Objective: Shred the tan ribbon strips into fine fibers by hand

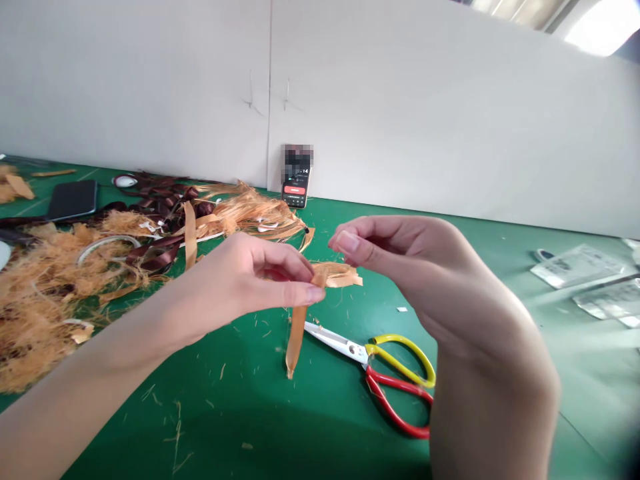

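My left hand (260,277) pinches a strip of orange ribbon (320,287) between thumb and fingers. One end of the ribbon is folded at the fingertips and the other hangs down to the green table (240,413). My right hand (400,260) is curled close beside the folded end, its fingertips bent together just above it; whether they touch the ribbon is unclear. Scissors (380,367) with one yellow and one red handle lie on the table below both hands.
A heap of frayed orange fibre and ribbon scraps (55,273) mixed with dark brown ribbon (160,200) covers the left of the table. A dark phone (73,199) lies flat at far left; another phone (296,183) leans on the white wall. Clear plastic packets (580,267) lie at right.
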{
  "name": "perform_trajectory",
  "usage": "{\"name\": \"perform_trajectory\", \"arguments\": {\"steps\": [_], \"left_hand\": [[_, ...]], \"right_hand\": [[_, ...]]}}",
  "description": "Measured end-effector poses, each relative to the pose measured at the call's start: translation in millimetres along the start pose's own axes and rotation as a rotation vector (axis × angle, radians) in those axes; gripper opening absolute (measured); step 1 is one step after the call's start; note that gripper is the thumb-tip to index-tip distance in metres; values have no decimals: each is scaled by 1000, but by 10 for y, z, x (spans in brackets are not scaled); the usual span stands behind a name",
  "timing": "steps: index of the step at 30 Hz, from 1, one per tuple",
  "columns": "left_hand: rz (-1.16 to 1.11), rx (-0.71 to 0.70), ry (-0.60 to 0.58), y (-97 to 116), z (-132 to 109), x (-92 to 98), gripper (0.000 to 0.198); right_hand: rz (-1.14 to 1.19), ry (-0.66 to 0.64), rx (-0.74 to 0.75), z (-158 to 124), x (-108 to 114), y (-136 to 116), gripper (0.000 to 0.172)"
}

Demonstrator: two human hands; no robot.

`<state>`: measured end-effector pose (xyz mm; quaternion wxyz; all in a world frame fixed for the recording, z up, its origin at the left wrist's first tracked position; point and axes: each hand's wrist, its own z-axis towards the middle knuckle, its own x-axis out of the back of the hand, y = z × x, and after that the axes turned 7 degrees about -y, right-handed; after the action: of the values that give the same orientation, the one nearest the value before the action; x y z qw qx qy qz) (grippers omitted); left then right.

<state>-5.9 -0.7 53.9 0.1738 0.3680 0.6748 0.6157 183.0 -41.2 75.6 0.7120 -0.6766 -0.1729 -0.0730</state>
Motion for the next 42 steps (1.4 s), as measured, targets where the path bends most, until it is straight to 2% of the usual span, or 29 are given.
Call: {"name": "perform_trajectory", "arguments": {"steps": [9,18,22,30,37,39,42], "left_hand": [[32,44,4,-36,11,-9,11],[48,40,-11,-40,9,-14,13],[50,52,-23,-34,4,-14,9],[45,54,-42,-10,-9,-26,14],[28,46,-53,-17,16,-29,13],[28,50,-57,-22,17,-27,12],[-31,40,-37,-57,27,-24,12]], "right_hand": [[-75,94,-13,-18,37,34,20],[19,85,43,7,42,7,17],[22,93,43,1,51,8,17],[-8,141,39,0,66,2,20],[-6,167,90,8,83,61,21],[27,154,100,15,70,63,20],[193,58,119,26,30,37,16]]}}
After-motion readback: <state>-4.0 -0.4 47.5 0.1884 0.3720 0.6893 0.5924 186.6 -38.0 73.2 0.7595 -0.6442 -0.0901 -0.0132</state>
